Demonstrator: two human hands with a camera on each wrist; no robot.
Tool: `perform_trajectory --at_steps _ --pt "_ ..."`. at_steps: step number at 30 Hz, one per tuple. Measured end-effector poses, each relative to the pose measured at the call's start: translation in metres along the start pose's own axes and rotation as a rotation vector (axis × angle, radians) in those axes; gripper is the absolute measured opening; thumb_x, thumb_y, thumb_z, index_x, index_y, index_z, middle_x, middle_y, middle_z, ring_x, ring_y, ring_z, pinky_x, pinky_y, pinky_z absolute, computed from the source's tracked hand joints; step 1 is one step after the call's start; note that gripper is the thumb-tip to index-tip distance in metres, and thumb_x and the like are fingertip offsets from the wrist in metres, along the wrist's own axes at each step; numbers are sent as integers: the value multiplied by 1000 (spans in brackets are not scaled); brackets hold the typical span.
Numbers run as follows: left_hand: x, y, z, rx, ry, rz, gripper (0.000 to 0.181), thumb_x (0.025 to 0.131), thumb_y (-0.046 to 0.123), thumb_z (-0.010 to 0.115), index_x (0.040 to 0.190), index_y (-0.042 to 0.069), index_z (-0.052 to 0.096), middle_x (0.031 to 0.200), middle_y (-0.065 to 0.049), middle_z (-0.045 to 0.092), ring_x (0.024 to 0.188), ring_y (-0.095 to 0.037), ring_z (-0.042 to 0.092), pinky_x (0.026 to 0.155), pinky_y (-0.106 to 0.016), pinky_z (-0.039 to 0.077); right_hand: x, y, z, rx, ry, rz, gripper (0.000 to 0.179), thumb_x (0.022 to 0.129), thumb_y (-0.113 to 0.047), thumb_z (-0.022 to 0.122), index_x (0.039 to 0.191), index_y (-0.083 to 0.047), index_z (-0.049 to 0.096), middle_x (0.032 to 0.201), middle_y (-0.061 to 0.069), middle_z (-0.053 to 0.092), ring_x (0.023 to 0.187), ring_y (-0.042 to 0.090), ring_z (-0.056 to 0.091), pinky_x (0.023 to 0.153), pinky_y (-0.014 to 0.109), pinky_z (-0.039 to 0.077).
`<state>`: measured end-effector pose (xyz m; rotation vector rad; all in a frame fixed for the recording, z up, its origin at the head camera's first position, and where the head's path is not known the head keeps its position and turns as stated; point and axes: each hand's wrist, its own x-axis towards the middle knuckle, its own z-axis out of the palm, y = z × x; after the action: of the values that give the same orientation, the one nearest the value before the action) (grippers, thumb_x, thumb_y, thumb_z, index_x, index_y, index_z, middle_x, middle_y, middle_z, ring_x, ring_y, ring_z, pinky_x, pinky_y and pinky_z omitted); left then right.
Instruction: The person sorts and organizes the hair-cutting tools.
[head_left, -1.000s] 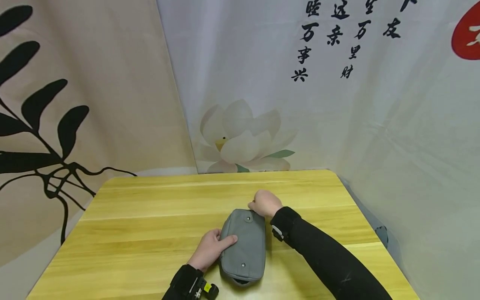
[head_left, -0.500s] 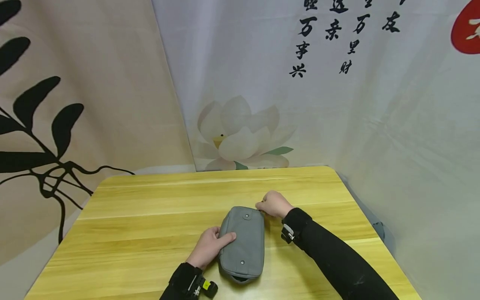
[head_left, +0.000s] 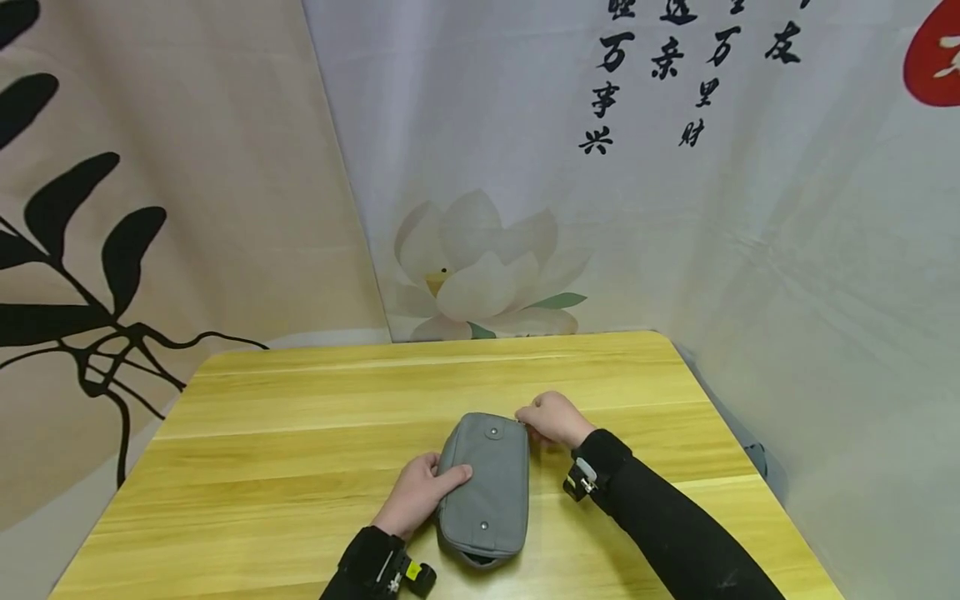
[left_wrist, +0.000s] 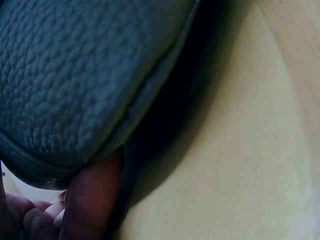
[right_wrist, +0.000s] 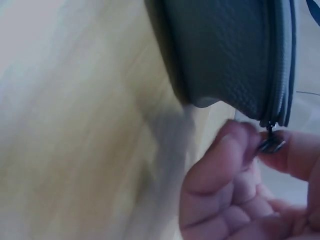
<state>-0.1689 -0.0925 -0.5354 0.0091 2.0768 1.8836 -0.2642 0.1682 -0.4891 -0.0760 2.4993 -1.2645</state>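
A grey pebbled-leather pouch (head_left: 491, 487) lies on the table, two metal studs showing on its upper face. My left hand (head_left: 416, 493) grips its left side, the thumb lying over the top face and the other fingers mostly hidden beneath the edge. At the pouch's far right corner is my right hand (head_left: 557, 418). In the right wrist view a zipper (right_wrist: 281, 65) runs along the pouch's side, and a small dark zipper pull (right_wrist: 271, 143) at its end is pinched between thumb and fingers. The left wrist view shows the pouch's grained side (left_wrist: 85, 75) close up, with a fingertip (left_wrist: 95, 195) under it.
The wood-grain table (head_left: 300, 467) stretches out around the pouch on all sides. Behind it hangs a printed cloth backdrop (head_left: 480, 167) with a lotus flower and dark writing. Each wrist wears a black band with a small camera.
My right hand has shifted right from the pouch's far edge to just beyond its right corner, and its wrist has turned. My left hand keeps its grip. The head view has tilted slightly.
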Motion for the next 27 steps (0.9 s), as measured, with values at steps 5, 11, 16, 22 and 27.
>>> perform_trajectory --at_steps 5,11,16,22,27 --pt "0 0 -1 -6 -7 2 60 101 40 73 130 -10 59 103 -13 79 89 -18 77 78 -30 64 -6 9 0 128 -27 -48 24 111 -23 58 113 -4 73 88 7 70 75 18 67 65 31 56" --pt "-1 2 1 16 10 -6 63 101 42 73 131 -11 59 102 -13 79 88 -18 77 76 -30 63 -10 17 0 147 -75 -129 33 109 -28 64 133 -5 70 102 7 74 83 21 67 69 34 57" --pt "-1 1 1 3 5 -20 65 100 44 74 131 -11 58 103 -13 79 89 -18 77 77 -30 64 -14 14 1 52 -48 -200 24 109 -23 65 127 -10 74 101 6 72 78 20 61 68 32 54" --pt "-1 -1 0 -6 7 -13 61 101 41 73 130 -11 58 102 -12 79 89 -18 77 76 -30 64 -16 12 0 -156 0 -304 24 110 -16 61 128 -12 76 122 5 77 101 18 71 87 35 61" --pt "0 -3 0 -2 11 -2 58 102 39 72 129 -11 58 101 -11 79 88 -17 77 76 -30 64 -16 12 -2 -315 41 -402 24 108 -10 62 126 -12 78 125 6 79 117 25 75 97 41 62"
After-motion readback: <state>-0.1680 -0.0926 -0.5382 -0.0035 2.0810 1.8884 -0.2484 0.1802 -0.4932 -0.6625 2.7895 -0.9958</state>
